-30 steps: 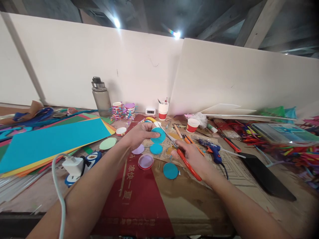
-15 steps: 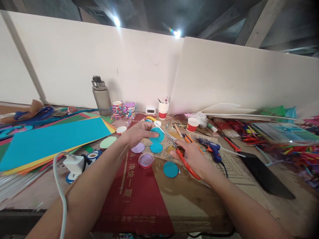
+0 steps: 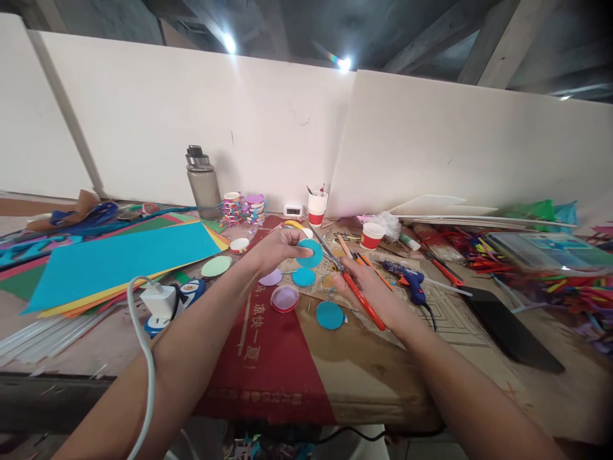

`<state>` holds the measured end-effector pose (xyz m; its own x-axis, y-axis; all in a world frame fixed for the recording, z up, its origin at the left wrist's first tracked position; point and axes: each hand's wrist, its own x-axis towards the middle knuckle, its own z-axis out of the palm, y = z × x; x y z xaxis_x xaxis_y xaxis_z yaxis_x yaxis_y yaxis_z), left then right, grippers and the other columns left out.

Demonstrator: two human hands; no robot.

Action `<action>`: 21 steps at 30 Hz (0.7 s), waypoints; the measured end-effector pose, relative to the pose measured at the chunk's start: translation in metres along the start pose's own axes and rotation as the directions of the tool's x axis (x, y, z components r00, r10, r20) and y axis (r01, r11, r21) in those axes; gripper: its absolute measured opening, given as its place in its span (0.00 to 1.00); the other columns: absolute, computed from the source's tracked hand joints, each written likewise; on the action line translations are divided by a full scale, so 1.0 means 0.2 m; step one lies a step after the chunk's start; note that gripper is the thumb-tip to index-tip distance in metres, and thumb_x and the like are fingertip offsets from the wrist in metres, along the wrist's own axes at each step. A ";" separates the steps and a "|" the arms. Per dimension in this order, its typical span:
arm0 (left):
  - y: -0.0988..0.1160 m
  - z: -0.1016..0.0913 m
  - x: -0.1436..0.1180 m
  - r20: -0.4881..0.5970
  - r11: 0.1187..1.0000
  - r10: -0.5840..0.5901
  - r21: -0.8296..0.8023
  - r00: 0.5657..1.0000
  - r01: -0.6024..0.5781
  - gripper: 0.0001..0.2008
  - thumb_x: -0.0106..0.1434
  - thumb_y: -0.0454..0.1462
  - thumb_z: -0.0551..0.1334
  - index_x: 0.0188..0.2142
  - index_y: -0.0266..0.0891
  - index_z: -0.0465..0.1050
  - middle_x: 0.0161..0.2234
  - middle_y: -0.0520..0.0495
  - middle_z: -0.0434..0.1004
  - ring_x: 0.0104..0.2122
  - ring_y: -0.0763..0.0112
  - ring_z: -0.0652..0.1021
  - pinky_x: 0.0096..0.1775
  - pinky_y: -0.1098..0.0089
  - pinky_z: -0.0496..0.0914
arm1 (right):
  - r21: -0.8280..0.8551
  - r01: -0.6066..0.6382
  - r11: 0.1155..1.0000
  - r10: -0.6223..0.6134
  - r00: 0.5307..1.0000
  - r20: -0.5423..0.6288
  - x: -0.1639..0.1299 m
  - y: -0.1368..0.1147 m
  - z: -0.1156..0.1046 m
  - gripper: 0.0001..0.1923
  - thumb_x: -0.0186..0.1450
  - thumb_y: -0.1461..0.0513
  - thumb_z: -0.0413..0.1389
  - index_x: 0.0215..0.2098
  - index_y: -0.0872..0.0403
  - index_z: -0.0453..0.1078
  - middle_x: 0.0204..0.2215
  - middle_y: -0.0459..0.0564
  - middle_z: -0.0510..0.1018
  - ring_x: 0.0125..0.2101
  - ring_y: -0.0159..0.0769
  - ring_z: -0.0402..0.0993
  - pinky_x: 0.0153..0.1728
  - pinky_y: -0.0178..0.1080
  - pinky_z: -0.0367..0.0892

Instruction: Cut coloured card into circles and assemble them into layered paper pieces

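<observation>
Between the thumb and fingers of my left hand (image 3: 278, 251) is a blue paper disc (image 3: 310, 253), raised above the cardboard. My right hand (image 3: 368, 291) is wrapped round the red handles of a pair of scissors (image 3: 357, 295). Their blades point up and away, just right of the disc. Below the held disc lies another blue disc (image 3: 303, 276). A larger blue disc (image 3: 330, 315) rests nearer me. Left of it sit a lilac-lined shallow cup piece (image 3: 285, 298) and a lilac disc (image 3: 271, 276).
Coloured paper sheets (image 3: 124, 259), a white plug (image 3: 159, 300) and a bottle (image 3: 203, 185) are on the left. A glue gun (image 3: 412, 284), black phone (image 3: 512, 329) and clear plastic box (image 3: 550, 249) stand right. Paper cups (image 3: 317, 207) are at the back. A white cable (image 3: 146, 364) crosses my left forearm.
The scissors' blades have come away from the disc's edge and look closer together. Both hands keep their hold. The whole view has shifted slightly.
</observation>
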<state>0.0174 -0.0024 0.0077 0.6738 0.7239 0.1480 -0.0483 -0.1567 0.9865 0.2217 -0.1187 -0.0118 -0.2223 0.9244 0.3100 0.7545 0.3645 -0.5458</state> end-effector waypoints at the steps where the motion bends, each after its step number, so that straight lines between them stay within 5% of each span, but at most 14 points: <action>1: 0.00 0.01 0.00 0.002 1.000 -0.007 0.008 1.000 0.007 0.15 0.44 0.39 0.74 0.24 0.35 0.70 0.24 0.53 0.73 0.25 0.76 0.71 0.30 0.73 0.65 | 0.014 0.001 1.000 -0.001 1.000 -0.001 0.00 0.00 0.00 0.15 0.69 0.49 0.47 0.31 0.50 0.56 0.25 0.43 0.66 0.26 0.33 0.60 0.29 0.36 0.59; 8: 0.00 0.03 0.00 -0.023 1.000 0.018 -0.014 1.000 -0.018 0.15 0.45 0.40 0.73 0.24 0.35 0.69 0.24 0.53 0.72 0.25 0.76 0.71 0.30 0.73 0.65 | 0.098 0.043 0.994 -0.045 0.999 0.014 0.00 0.03 0.00 0.13 0.70 0.50 0.47 0.39 0.51 0.62 0.29 0.45 0.70 0.30 0.35 0.66 0.32 0.38 0.64; 21: -0.01 0.05 0.00 -0.011 1.000 -0.022 -0.001 1.000 0.022 0.16 0.45 0.39 0.73 0.24 0.36 0.68 0.22 0.55 0.69 0.24 0.76 0.71 0.29 0.73 0.65 | 0.095 0.072 0.993 -0.072 0.997 -0.005 -0.01 0.02 0.00 0.15 0.70 0.49 0.47 0.37 0.52 0.64 0.29 0.46 0.70 0.28 0.33 0.64 0.30 0.37 0.64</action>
<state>0.0251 -0.0094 0.0042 0.6664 0.7347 0.1268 -0.0340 -0.1400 0.9896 0.2245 -0.1193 -0.0140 -0.2727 0.8952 0.3524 0.6747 0.4391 -0.5933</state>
